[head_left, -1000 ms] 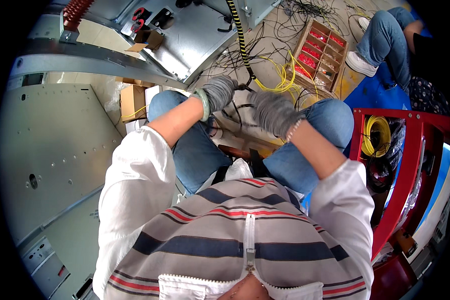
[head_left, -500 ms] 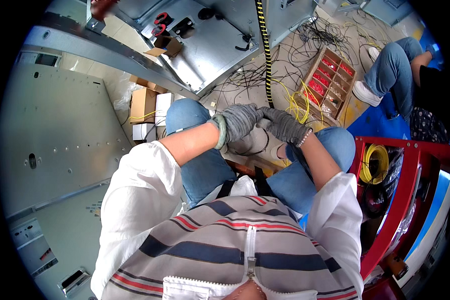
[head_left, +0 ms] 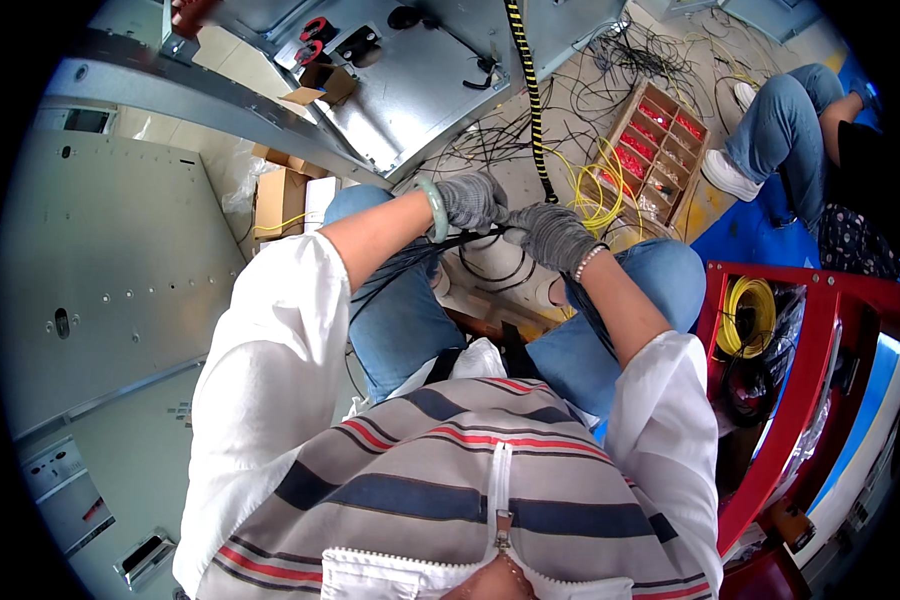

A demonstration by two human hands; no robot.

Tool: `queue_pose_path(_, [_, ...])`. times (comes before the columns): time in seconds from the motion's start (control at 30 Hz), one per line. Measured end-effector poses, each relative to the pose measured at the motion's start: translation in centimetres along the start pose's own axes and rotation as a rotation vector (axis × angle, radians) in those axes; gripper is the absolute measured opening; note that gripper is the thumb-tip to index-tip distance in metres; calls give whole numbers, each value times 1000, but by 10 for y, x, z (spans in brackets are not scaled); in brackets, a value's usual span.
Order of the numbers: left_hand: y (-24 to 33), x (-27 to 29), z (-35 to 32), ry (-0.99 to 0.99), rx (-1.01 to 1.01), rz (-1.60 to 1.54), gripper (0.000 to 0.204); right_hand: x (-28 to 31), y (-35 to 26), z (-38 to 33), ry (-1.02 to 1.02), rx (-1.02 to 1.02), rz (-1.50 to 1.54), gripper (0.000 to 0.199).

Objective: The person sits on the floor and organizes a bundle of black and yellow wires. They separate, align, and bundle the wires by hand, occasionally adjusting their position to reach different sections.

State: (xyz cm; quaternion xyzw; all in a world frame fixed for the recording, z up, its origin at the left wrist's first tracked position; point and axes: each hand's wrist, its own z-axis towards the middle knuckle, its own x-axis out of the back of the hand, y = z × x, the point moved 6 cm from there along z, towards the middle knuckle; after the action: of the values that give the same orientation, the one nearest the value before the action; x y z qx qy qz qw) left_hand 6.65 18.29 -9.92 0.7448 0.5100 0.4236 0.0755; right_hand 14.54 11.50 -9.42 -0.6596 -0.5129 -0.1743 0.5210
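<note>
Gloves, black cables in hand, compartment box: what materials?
Gloves: probably knitted fabric, matte; the grey surface looks streaked and wrinkled.
Black cables: likely plastic-jacketed; thin, even, bending strands. Cores can't be seen.
Compartment box: looks like unpolished wood, given its brown, board-like walls and dividers; other board is possible.

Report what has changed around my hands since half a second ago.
The left hand has moved forward, away from the body; the right hand shifted only slightly. Black wires now trail from the hands over the left thigh, where none showed before. No release is visible. The wooden compartment box and the yellow coil in the red rack stayed put.
</note>
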Motion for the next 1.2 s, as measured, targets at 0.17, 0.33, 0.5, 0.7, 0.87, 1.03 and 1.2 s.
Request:
queue_pose_path(0.17, [-12, -22, -9, -104, 116, -259, 27, 1, -3, 4, 59, -62, -130, 27])
queue_pose_path(0.33, [1, -26, 2, -69, -7, 412, 33, 1, -13, -11, 172, -71, -189, 28])
queue_pose_path(0.5, [-3, -34, 20, -170, -80, 467, 41, -8, -6, -52, 573, -203, 376, 28])
queue_pose_path(0.7, [6, -50, 28, -207, -539, 700, 22, -118, -14, -24, 187, -619, 1974, 22])
queue_pose_path(0.87, [-1, -47, 29, -134, -459, 591, 22, -121, -28, -2, 200, -456, 2293, 13])
queue_pose_path(1.03, [5, -43, 24, -71, -414, 529, 23, -117, -28, -4, 233, -692, 2308, 9])
queue_pose_path(1.2, [-10, -43, 34, 11, -352, 298, 21, -127, -18, 5, 284, -697, 2350, 5])
